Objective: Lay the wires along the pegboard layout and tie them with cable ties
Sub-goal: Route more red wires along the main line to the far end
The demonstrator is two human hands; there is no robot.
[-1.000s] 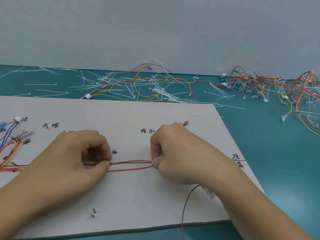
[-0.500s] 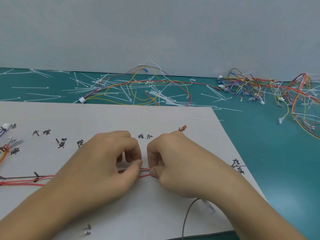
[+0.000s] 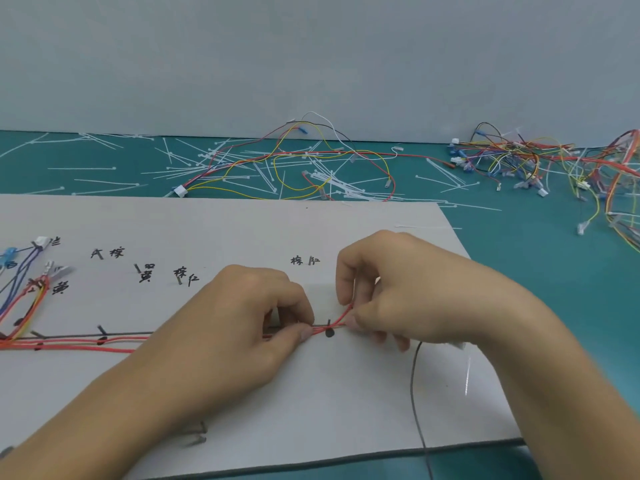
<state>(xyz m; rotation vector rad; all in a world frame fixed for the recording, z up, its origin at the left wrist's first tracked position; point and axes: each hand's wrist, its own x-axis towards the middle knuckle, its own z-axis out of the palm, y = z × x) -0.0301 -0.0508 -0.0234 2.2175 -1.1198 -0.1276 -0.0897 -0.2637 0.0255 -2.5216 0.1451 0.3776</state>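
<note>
A white layout board [image 3: 242, 223] with black handwritten marks lies on the teal table. Red wires and a dark wire [image 3: 86, 339] run along its marked line from the left edge toward the middle. My left hand [image 3: 249, 320] pinches the red wires between thumb and forefinger just left of a black peg mark [image 3: 329, 332]. My right hand [image 3: 398, 292] pinches the same red wire right of that mark, lifting its end up off the board. A bundle of blue, red and yellow wires [image 3: 24, 299] with connectors lies at the board's left edge.
Loose white cable ties [image 3: 332, 181] and a wire harness [image 3: 287, 157] are scattered behind the board. A tangled pile of coloured wires [image 3: 554, 164] lies at the back right. A thin grey wire [image 3: 415, 393] trails over the board's front edge. Two small metal pegs [image 3: 199, 433] lie near my left forearm.
My left hand slid right along the red wires until it sits close to my right hand. My right hand lifted the wire's end upward.
</note>
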